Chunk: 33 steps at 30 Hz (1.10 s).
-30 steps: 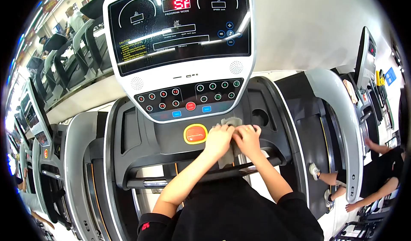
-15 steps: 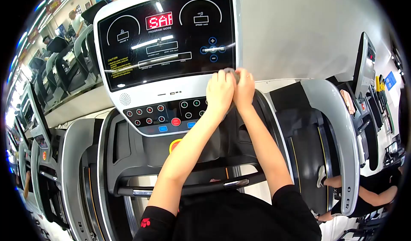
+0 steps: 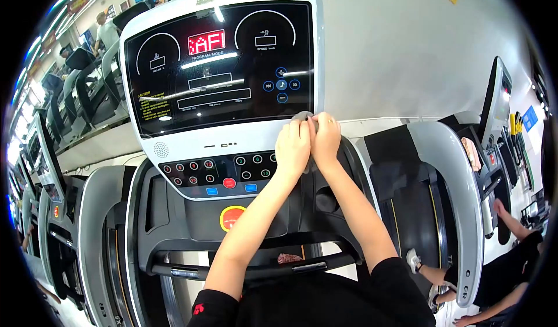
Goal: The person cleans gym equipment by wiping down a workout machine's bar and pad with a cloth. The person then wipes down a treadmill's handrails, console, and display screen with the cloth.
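Observation:
Both my hands are together at the lower right corner of the treadmill console [image 3: 221, 54], in front of the white frame. My left hand [image 3: 293, 147] is closed on a grey cloth [image 3: 303, 116]. Against it, my right hand [image 3: 325, 135] is closed on the same cloth. Part of the cloth shows above my fingers, and the rest is mostly hidden behind them. Red letters glow on the console display [image 3: 206, 42]. Below are number buttons, a red button [image 3: 229, 183] and two blue ones. My left forearm partly covers the round red-and-yellow button [image 3: 233, 217].
A handlebar [image 3: 250, 270] crosses in front of my body. Other treadmills stand on both sides, one at the right [image 3: 453, 182]. A person in black [image 3: 500, 280] is at the lower right. More people are in the background at upper left.
My hands and the cloth have gone from beside the red-and-yellow button up to the console's lower right corner. The view has shifted, and the person at right has changed posture.

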Available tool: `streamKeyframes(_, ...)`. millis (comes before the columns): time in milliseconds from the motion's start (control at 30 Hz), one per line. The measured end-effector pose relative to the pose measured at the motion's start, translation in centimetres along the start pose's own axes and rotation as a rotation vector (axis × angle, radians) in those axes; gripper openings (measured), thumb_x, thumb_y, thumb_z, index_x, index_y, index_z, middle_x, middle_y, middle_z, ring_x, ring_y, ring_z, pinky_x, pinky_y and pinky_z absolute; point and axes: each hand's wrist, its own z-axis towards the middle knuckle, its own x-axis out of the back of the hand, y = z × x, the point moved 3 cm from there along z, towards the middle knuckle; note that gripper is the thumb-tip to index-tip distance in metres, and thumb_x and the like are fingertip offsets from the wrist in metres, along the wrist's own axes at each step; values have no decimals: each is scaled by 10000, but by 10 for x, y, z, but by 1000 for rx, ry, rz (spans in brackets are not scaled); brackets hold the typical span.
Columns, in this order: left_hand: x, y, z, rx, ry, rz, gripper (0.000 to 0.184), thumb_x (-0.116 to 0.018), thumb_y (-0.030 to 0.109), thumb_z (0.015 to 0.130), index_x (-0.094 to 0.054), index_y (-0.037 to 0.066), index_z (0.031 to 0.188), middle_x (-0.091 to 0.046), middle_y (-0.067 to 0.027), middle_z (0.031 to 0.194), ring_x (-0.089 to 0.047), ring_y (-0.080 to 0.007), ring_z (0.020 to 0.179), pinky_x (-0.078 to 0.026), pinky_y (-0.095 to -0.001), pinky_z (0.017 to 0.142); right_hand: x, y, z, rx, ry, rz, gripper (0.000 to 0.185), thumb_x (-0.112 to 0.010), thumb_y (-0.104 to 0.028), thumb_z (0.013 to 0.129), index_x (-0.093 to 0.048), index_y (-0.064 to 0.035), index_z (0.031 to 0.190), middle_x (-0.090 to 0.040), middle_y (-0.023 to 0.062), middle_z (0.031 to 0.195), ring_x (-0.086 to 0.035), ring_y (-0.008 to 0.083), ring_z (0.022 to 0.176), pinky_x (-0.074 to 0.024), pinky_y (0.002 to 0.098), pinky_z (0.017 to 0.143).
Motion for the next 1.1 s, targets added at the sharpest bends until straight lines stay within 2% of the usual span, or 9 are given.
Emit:
streamKeyframes(200,-5,1,44,25,-161,-2,64,-546,74,715,-527,33,760,-510,-102,763,-520,-256,695,-450,-337,606,8,-10,53,17,-47,15,143,-563,-178,790,-498,-60,744,-568,91,732,-532,298,723,-369,396,652)
streamKeyframes(400,9,11,-5,130,-195,-96,56,-557,67,726,-547,30,768,-535,-113,795,-533,-280,730,-448,-366,635,12,1,-8,-50,-71,42,153,-582,-169,789,-496,-53,739,-564,96,717,-533,303,706,-371,391,650)
streamKeyframes(500,30,22,-18,200,-273,-274,101,-582,21,684,-551,32,780,-531,-114,799,-537,-296,762,-449,-377,669,36,3,-28,-231,-25,228,154,-619,-170,763,-539,-39,755,-592,104,769,-539,314,685,-377,383,654)
streamKeyframes(667,62,45,-30,408,-281,-529,203,-615,4,663,-547,32,853,-528,-111,844,-541,-295,786,-454,-345,663,73,-17,-66,-569,19,616,117,-583,-102,819,-530,-2,848,-566,104,771,-550,179,741,-437,279,674)
streamKeyframes(767,53,33,-47,809,-324,-795,202,-580,1,730,-550,19,929,-544,-105,888,-558,-213,802,-454,-321,678,72,-17,-76,-396,-90,597,209,-554,-76,790,-546,1,985,-554,125,928,-515,260,904,-396,342,816)
streamKeyframes(800,50,30,-49,905,-380,-972,265,-529,-13,770,-528,8,1034,-552,-97,990,-554,-195,921,-446,-305,790,72,-19,-74,-334,-121,575,250,-553,-72,780,-545,-1,1020,-546,126,963,-496,276,948,-379,356,848)
streamKeyframes(933,48,28,-35,997,-402,-1325,404,-417,-47,794,-434,-13,1196,-433,-125,1265,-385,-210,1207,-270,-310,1015,49,-20,-68,-182,-133,528,437,-549,-45,762,-444,-26,1186,-467,168,1080,-436,324,1025,-334,403,898)
streamKeyframes(1033,40,18,-27,929,-399,-1243,407,-460,18,803,-427,-8,1207,-417,-136,1287,-374,-221,1220,-283,-317,1007,29,-18,-42,-55,-114,283,482,-595,-114,726,-452,-59,1183,-454,142,1049,-423,323,988,-313,428,869)
streamKeyframes(1100,46,6,-25,696,-437,-761,420,-534,86,770,-447,5,1172,-439,-180,1246,-435,-259,1155,-351,-326,950,16,-23,-32,111,-126,79,460,-608,-172,710,-482,-106,1147,-447,93,1007,-428,275,937,-314,419,831)
